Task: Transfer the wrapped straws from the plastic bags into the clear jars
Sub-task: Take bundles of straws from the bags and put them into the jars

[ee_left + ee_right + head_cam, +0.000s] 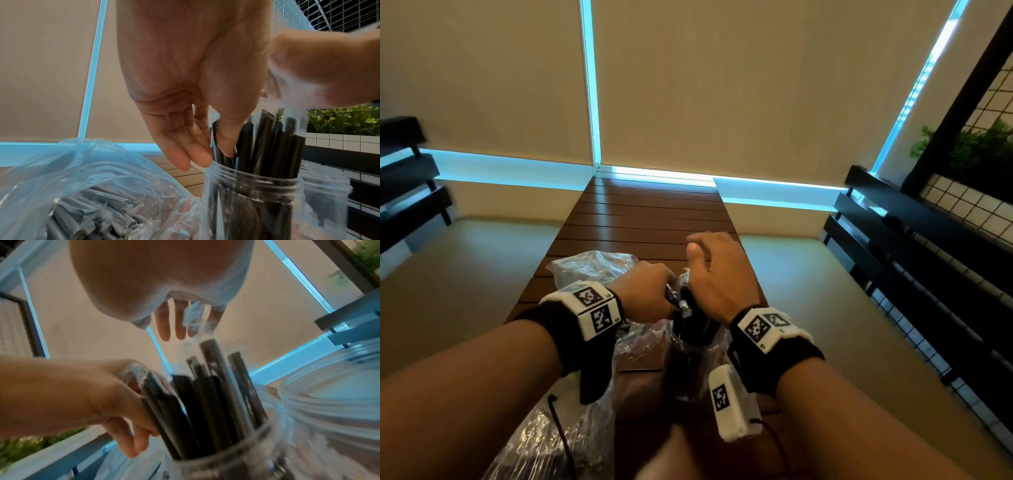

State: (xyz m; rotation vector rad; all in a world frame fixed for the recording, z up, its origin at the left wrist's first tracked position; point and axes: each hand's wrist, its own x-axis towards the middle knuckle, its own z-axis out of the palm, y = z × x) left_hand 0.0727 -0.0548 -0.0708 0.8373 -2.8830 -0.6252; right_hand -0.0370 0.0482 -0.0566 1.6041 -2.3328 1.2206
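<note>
Now, left to right:
Bag (86, 186): lies on the counter (650, 212) at the left, mouth open, still full of wrapped straws lying roughly flat.
Left hand (645, 291): grip closed in a pinch on one straw at the left edge of the bundle, thumb against it, the other fingers trailing down outside the rim.
Jar (252, 203): upright between the hands, well packed with straws (269, 146) standing on end, long axes near vertical, tops above the rim.
Right hand (717, 274): hangs over the straw tops, fingers pointing down; they look loose, with a wisp of clear wrapper at the tips. Whether it pinches that wrapper I cannot tell.
Second jar (333, 386): just right of the first.
Key relation: the straws sit directly under both hands, so the pinched one likely goes straight down; the left hand is nearer.
</note>
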